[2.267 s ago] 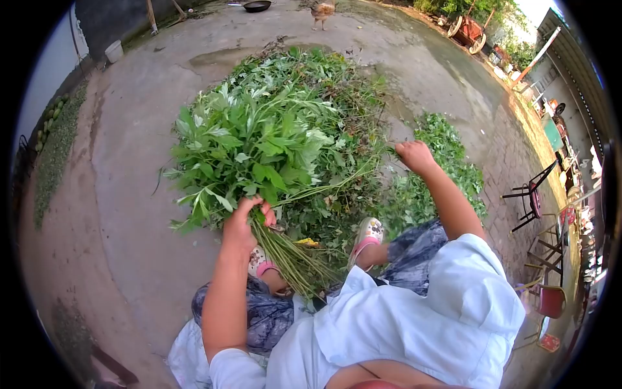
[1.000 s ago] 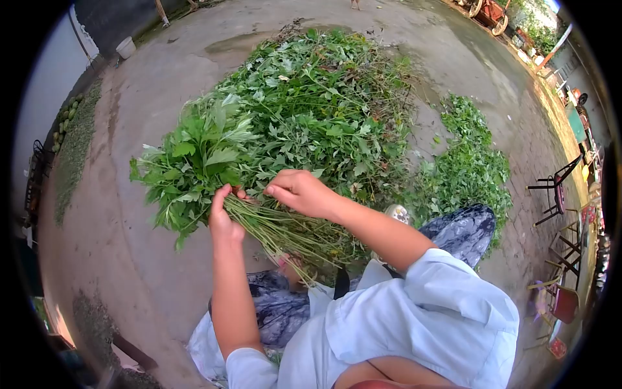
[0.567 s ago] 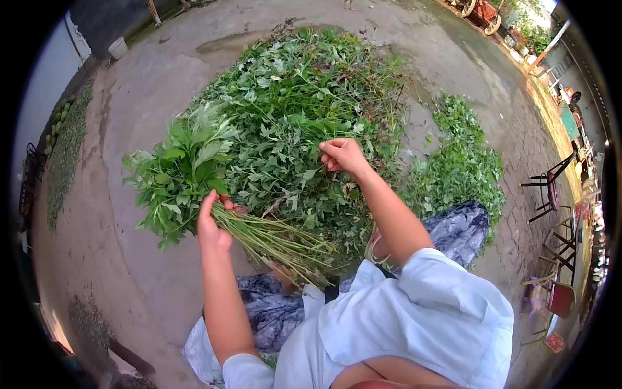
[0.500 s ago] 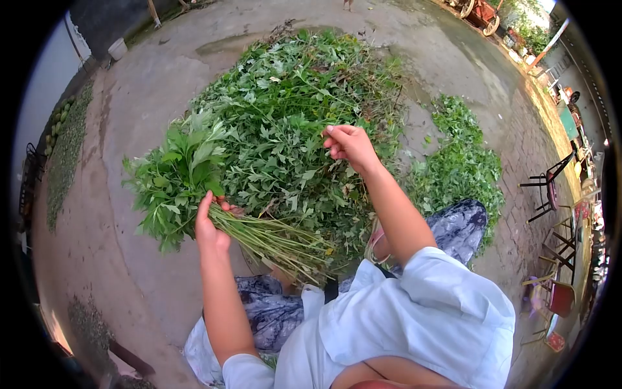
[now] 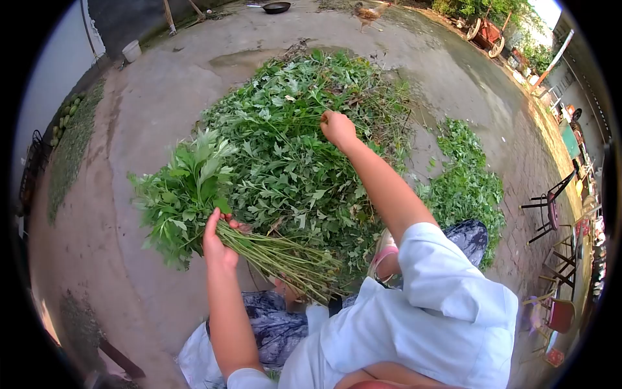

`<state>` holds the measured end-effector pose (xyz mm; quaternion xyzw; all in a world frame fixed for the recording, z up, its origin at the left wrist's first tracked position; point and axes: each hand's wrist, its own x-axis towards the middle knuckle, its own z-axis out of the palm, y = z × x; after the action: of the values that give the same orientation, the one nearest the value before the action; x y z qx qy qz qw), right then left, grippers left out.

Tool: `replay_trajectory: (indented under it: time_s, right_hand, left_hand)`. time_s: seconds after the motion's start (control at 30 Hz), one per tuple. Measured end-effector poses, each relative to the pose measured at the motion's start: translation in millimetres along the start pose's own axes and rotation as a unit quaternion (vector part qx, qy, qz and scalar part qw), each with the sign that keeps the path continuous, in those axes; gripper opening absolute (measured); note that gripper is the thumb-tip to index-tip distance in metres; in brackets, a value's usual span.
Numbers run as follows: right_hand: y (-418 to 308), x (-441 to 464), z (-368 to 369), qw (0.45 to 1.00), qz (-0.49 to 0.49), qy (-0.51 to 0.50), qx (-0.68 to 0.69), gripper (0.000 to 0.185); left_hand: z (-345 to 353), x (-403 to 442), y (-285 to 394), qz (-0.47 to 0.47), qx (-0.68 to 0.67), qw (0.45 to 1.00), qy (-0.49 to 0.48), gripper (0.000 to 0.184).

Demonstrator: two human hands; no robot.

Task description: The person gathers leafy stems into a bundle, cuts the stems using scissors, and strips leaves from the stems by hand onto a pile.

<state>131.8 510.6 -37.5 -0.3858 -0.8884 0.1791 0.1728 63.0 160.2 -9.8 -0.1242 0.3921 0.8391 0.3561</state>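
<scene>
The left hand [image 5: 220, 243] grips a slanting bundle of leafy stems [image 5: 251, 246], tops [image 5: 181, 194] forward-left, stalks [image 5: 291, 266] back-right; I cannot tell whether the right hand [image 5: 338, 128] grips anything.

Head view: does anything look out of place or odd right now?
Two mild oddities beyond the large heap of green leafy stems: a brown-feathered chicken stands loose, and a round black pan sits on the bare grey concrete ground, an unusual spot for cookware. Brown, dry-looking stalks also mix into the heap's right side.

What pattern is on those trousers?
The trousers are mottled, dark blue-grey with paler grey, a bit like marble. They show best in the head view, over the left leg.
</scene>
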Motion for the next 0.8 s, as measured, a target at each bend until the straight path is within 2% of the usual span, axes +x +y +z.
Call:
replay_trajectory:
  time_s: [0.07, 0.13, 0.23, 0.3, 0.37, 0.43, 0.47, 0.5, 0.57, 0.63, 0.67, 0.7, 0.77, 0.8]
  right_hand:
    - [16.6, 17.4, 22.9, 0.998, -0.004, -0.020, -0.055, 0.023]
    - [26.7, 27.8, 36.3, 0.974, 0.037, -0.091, -0.204, 0.023]
    - [27.3, 28.0, 22.6, 0.977, 0.001, -0.133, -0.170, 0.022]
    - [5.8, 20.8, -22.5, 0.987, -0.073, -0.126, -0.074, 0.022]
    - [-9.0, 15.2, -74.6, 0.978, -0.121, -0.134, 0.100, 0.023]
    - [-12.2, 15.4, -113.2, 0.960, -0.094, -0.124, 0.235, 0.025]
    - [-10.4, 18.0, -130.8, 0.980, -0.113, -0.161, 0.041, 0.025]
    - [-7.4, 19.2, -145.7, 0.961, -0.125, -0.192, -0.154, 0.024]
    - [-5.2, 14.6, -167.1, 0.973, -0.097, -0.100, -0.182, 0.023]
    - [-4.7, 14.9, -190.2, 0.989, -0.042, 0.072, -0.124, 0.023]
    - [-1.9, 17.4, -198.7, 0.979, -0.036, 0.053, -0.194, 0.022]
    - [-8.3, 12.7, -202.5, 0.979, -0.035, 0.054, -0.194, 0.022]
    - [-21.9, 5.4, -210.0, 0.930, -0.124, 0.280, -0.203, 0.016]
    - [-43.4, -5.2, -213.0, 0.907, -0.186, 0.323, -0.198, 0.014]
  left_hand:
    - [10.0, -1.5, 0.9, -0.008, 0.002, 1.000, -0.010, 0.018]
    - [15.3, 2.2, -0.5, -0.012, 0.020, 1.000, -0.005, 0.019]
    - [21.5, 1.5, 4.1, -0.024, 0.027, 0.999, -0.004, 0.019]
    - [17.3, 5.1, 5.7, -0.017, 0.024, 1.000, -0.003, 0.019]
    - [11.3, 8.6, 5.2, -0.001, 0.016, 1.000, -0.006, 0.019]
    - [6.4, 10.2, 5.6, -0.002, 0.006, 1.000, -0.006, 0.019]
    - [4.3, 9.6, 6.1, -0.004, 0.000, 1.000, -0.004, 0.019]
    - [0.8, 10.1, 5.6, -0.003, 0.002, 1.000, -0.005, 0.019]
    - [-4.7, 10.5, 6.1, 0.006, -0.010, 1.000, -0.016, 0.016]
    - [-0.7, 4.9, 8.2, 0.020, -0.020, 1.000, -0.005, 0.018]
    - [-3.0, 4.2, 8.9, 0.022, -0.020, 1.000, -0.005, 0.018]
    - [-5.8, 3.5, 9.8, 0.022, -0.015, 1.000, -0.005, 0.018]
    - [-8.9, 6.5, 8.2, 0.031, -0.025, 0.999, -0.005, 0.018]
    - [-10.5, 8.6, 6.9, 0.032, -0.028, 0.999, -0.001, 0.018]
